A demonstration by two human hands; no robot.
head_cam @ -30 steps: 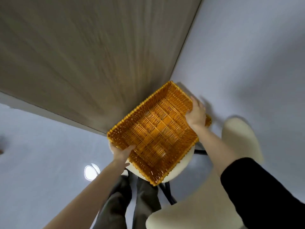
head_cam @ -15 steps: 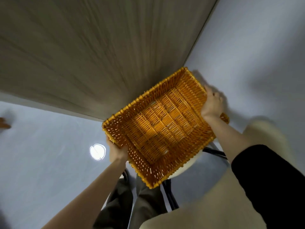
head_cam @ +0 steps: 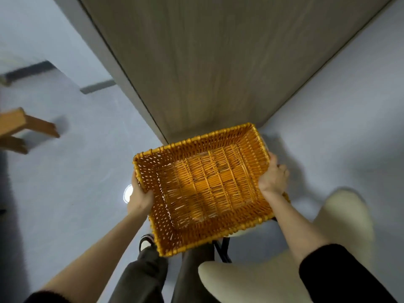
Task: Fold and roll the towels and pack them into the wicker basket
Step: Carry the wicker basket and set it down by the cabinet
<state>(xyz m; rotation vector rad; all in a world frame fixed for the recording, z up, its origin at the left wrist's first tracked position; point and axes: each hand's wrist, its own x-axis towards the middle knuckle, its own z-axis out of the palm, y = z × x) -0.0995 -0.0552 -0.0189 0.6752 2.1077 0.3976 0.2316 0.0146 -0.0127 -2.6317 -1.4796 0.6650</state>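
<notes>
An orange wicker basket (head_cam: 205,186) with nothing inside hangs in the air in front of me, just off the near end of a long wooden table (head_cam: 218,62). My left hand (head_cam: 140,195) grips its left rim. My right hand (head_cam: 273,176) grips its right rim, fingers curled over the outside. No towels are in view.
A cream chair (head_cam: 341,217) stands at the right, with a round cream seat (head_cam: 247,231) partly under the basket. My legs and a shoe (head_cam: 145,239) show below. Wooden furniture legs (head_cam: 28,127) stand at the far left on the pale floor.
Both hands lifted the basket off the round seat and turned it so its long side faces me. The view swung left along the table.
</notes>
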